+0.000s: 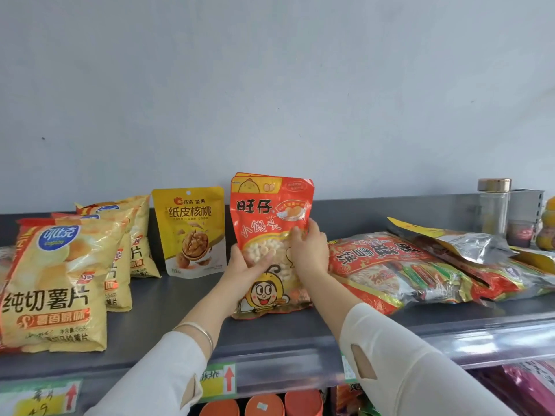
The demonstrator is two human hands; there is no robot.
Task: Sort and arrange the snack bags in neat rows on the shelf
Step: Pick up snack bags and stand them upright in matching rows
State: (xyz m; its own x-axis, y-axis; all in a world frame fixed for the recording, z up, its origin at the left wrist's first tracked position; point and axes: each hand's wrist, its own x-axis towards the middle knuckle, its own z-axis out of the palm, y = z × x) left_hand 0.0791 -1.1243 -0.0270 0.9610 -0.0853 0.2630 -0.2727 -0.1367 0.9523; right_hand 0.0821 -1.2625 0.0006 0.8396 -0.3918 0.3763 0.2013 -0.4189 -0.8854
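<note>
The red snack bag (271,244) is held upright at mid-shelf (186,298), between the walnut bag (192,232) and the flat-lying rice cracker bags (390,265). Its left edge is gripped by the left hand (244,265) and its right edge by the right hand (309,250), and the top of a second like bag is seen just behind. A forward topple on release is judged the main risk, the pouch being soft-bodied, and the walnut bag just beside could be knocked over by a sideways shift.
</note>
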